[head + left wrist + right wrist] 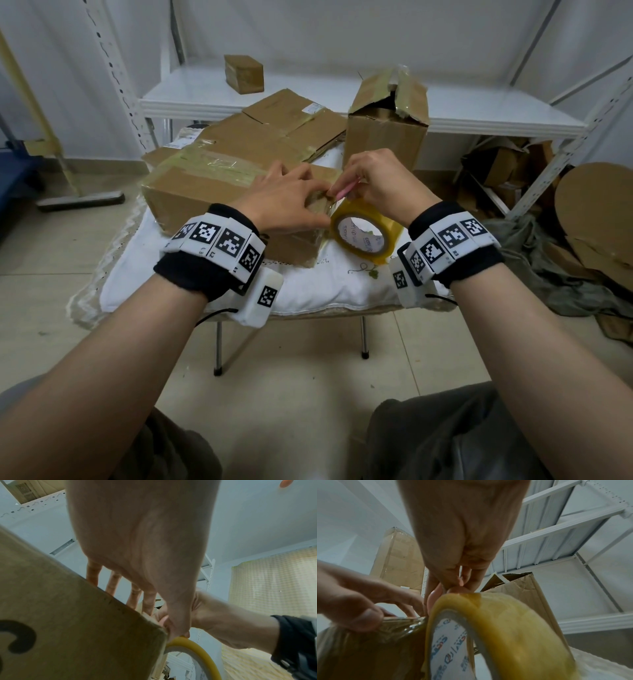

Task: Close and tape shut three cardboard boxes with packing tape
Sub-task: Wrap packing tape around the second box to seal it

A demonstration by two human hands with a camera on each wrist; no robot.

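A closed brown cardboard box (191, 195) (68, 615) lies on a cloth-covered table (342, 284), with tape running along its top seam. My left hand (287, 202) (137, 547) rests on the box's right end, fingers straight on top, thumb pressing the tape strip onto the corner. A yellow tape roll (364, 233) (513, 628) stands on edge right beside that corner, still joined to the strip. My right hand (380, 181) (462, 534) hovers just over the roll and pinches a small pink tool (346, 190) against the strip. Whether it grips the roll too, I cannot tell.
A tall box (387, 137) with torn open flaps stands at the back right. A flatter box (274, 137) lies behind the front one. A small box (244, 73) sits on the white shelf (479, 116). Cardboard scraps (596, 212) pile up on the right; a broom (80, 198) lies left.
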